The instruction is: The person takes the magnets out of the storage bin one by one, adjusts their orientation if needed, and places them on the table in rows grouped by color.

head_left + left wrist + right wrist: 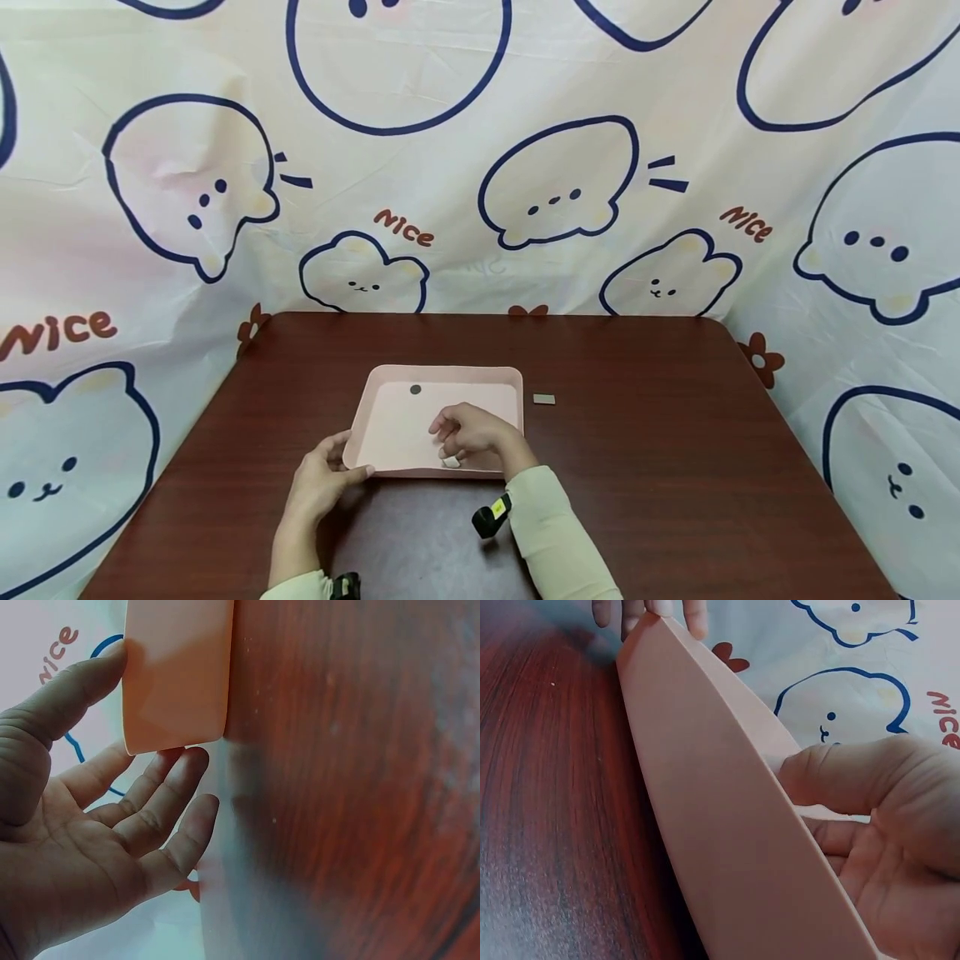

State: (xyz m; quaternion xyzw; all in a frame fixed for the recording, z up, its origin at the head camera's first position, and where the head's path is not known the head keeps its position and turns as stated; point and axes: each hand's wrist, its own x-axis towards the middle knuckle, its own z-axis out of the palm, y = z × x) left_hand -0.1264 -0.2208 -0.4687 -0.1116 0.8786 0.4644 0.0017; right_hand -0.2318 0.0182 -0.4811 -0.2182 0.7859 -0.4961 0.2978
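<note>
A shallow pale pink tray (438,377) lies on the table. My left hand (318,483) grips its near left corner; in the left wrist view the thumb (82,686) lies along the rim while fingertips (196,759) meet the corner from outside. Inside the tray, my right hand (474,432) is low over the near side with its fingers bent. A small white piece (451,462) shows right at its thumb. In the right wrist view the near wall (712,802) hides most fingers, so I cannot tell whether they pinch it. A dark round disc (416,389) sits toward the tray's far left.
A small flat grey-green rectangle (543,399) lies on the dark brown table (637,417), just right of the tray. Behind and at both sides hangs a pale cloth (450,183) printed with cartoon bears. Black wrist cameras (491,517) are strapped to both arms.
</note>
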